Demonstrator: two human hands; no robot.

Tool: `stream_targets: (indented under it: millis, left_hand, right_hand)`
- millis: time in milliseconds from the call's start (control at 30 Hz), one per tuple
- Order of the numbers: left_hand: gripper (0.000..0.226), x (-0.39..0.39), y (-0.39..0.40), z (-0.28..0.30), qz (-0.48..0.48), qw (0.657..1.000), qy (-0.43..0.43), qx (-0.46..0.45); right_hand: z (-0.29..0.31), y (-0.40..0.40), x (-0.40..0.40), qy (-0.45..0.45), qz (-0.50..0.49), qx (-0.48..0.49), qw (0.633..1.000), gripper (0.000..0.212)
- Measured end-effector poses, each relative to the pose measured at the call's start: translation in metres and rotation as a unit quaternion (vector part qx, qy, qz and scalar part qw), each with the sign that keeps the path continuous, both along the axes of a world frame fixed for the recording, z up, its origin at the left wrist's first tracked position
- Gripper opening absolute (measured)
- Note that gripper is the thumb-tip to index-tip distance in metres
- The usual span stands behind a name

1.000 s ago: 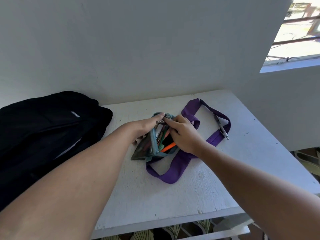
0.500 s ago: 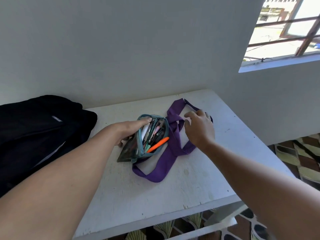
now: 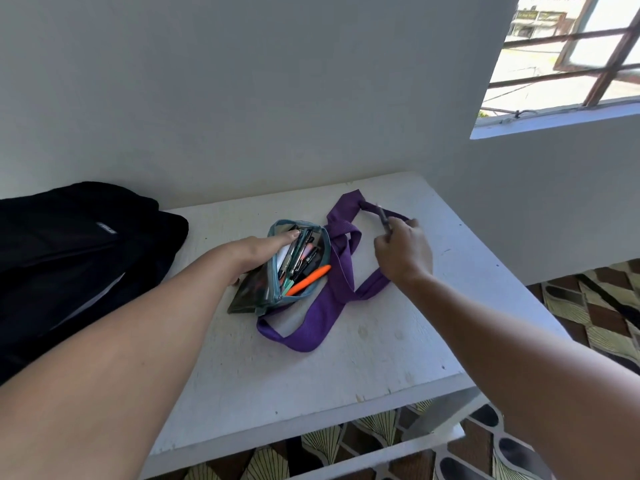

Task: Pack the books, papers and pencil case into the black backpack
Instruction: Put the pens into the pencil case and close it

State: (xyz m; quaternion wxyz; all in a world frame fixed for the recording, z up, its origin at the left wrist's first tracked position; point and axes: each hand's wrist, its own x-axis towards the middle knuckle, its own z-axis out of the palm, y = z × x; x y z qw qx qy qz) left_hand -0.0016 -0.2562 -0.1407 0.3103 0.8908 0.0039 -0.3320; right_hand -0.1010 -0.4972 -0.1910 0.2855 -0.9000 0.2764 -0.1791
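A teal pencil case (image 3: pixel 273 292) lies unzipped in the middle of the white table (image 3: pixel 346 375), with several pens and an orange marker (image 3: pixel 309 279) sticking out. My left hand (image 3: pixel 258 251) holds the case's left rim, keeping it wide. My right hand (image 3: pixel 403 252) is to the right of the case, pinching a dark pen (image 3: pixel 383 220) lifted off the table. The black backpack (image 3: pixel 69 265) lies at the left end of the table against the wall. No books or papers are in view.
A purple fabric strap (image 3: pixel 341 275) loops under and around the pencil case and runs toward my right hand. White walls close the back and right. A barred window (image 3: pixel 568 53) is at the upper right. Patterned floor tiles (image 3: pixel 588 306) lie beyond the table edge.
My right hand left the pencil case, moved right to the pen lying on the strap and picked it up. My left hand stayed on the case, which now gapes wider.
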Motion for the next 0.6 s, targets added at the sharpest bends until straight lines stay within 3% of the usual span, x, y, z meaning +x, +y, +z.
stream_targets:
  millis: [100, 167, 233, 333, 467, 533, 600]
  left_hand:
    - [0.143, -0.002, 0.005, 0.002, 0.017, 0.999, 0.028, -0.03]
    - [0.134, -0.008, 0.008, 0.004, 0.039, 0.996, 0.026, -0.07]
    - [0.118, -0.017, 0.01, 0.002, 0.054, 0.991, -0.016, -0.125]
    - [0.103, -0.042, 0.021, -0.001, 0.052, 0.968, -0.163, -0.185]
    - [0.042, -0.075, 0.038, -0.006, -0.022, 0.921, -0.351, -0.168]
    - [0.018, -0.092, 0.044, -0.008, -0.076, 0.914, -0.385, -0.105]
    - [0.016, -0.108, 0.042, -0.01, -0.139, 0.916, -0.372, -0.047]
  right_hand:
    - [0.014, 0.024, -0.001, -0.124, 0.08, 0.053, 0.988, 0.03]
    - [0.023, 0.043, -0.002, -0.22, 0.169, 0.051, 0.959, 0.018]
    - [0.025, 0.058, -0.003, -0.262, 0.258, 0.016, 0.93, 0.015]
    - [0.012, 0.07, -0.001, -0.236, 0.326, -0.059, 0.913, 0.015]
    - [-0.01, 0.076, 0.006, -0.215, 0.309, -0.105, 0.92, 0.023]
    - [-0.013, 0.079, 0.013, -0.207, 0.298, -0.096, 0.927, 0.025]
    - [-0.012, 0.08, 0.016, -0.168, 0.316, -0.093, 0.929, 0.028]
